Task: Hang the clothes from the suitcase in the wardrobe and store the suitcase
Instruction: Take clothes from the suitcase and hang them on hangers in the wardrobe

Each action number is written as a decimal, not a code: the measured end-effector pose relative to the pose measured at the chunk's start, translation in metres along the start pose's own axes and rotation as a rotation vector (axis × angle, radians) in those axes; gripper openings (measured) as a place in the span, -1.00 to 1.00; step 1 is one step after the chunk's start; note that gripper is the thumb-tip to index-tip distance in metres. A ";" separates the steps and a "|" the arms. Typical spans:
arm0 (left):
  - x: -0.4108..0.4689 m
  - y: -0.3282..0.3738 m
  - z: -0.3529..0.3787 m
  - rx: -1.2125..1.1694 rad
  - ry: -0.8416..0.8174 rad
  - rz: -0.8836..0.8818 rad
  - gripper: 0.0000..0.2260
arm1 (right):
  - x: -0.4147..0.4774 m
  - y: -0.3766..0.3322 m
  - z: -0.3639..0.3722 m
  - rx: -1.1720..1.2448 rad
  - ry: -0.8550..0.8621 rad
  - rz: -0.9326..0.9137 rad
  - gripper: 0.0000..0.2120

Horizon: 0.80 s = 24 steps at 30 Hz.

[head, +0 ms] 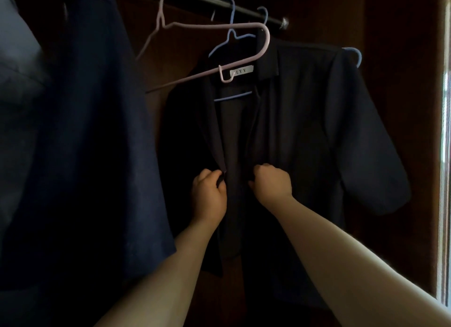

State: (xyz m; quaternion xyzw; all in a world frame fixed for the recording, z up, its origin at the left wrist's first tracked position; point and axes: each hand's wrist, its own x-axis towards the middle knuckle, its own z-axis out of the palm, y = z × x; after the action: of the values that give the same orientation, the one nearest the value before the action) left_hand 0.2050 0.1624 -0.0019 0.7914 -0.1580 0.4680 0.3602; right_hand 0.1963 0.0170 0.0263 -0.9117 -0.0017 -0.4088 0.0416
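The dark shirt (305,136) hangs on a blue hanger (234,37) from the wardrobe rail (219,3), and both hands grip its front edges — the left hand (210,192) pinching one side, the right hand (272,182) curled around the other. A hard downward tug could pull a shoulder off the hanger, or swing the shirt into the empty pink hanger (207,56) hanging just in front — knocking it loose from the rail.

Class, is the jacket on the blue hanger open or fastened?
Open. The jacket has front edges apart; left hand and right hand each grip one.
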 end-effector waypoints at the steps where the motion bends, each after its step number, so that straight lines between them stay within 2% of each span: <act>1: 0.000 0.000 0.001 0.006 0.007 0.005 -0.77 | 0.001 0.000 0.000 0.009 0.014 0.006 -0.87; 5: 0.001 0.000 0.003 0.049 0.064 0.104 -0.83 | 0.008 0.000 0.001 0.038 0.043 0.022 -0.88; 7: 0.002 0.001 0.001 0.067 0.067 0.220 -0.73 | 0.011 0.000 0.001 0.109 0.030 0.005 -0.88; 9: 0.003 0.001 -0.003 0.090 0.002 0.345 -0.63 | 0.012 -0.001 0.003 0.257 0.009 -0.020 -0.87; 12: 0.006 -0.003 -0.008 0.132 -0.118 0.405 -0.71 | 0.015 -0.004 0.001 0.555 -0.031 -0.003 -0.92; 14: 0.008 -0.004 -0.004 0.102 -0.118 0.361 -0.81 | 0.016 -0.005 -0.001 0.665 -0.065 0.004 -0.96; 18: 0.010 0.007 0.004 -0.115 0.007 0.149 -0.85 | 0.016 -0.001 -0.003 0.778 -0.101 0.011 -0.98; 21: 0.012 0.014 0.007 -0.190 0.059 0.075 -0.88 | 0.013 0.001 -0.004 0.858 -0.112 0.013 -0.94; 24: 0.013 0.019 0.008 -0.243 0.042 0.036 -0.92 | 0.013 0.004 -0.005 0.936 -0.096 0.037 -0.91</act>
State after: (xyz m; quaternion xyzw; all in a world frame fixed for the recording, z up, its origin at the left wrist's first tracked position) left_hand 0.2061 0.1446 0.0148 0.7288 -0.2202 0.4685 0.4481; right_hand 0.2014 0.0118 0.0389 -0.8126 -0.1715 -0.3209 0.4553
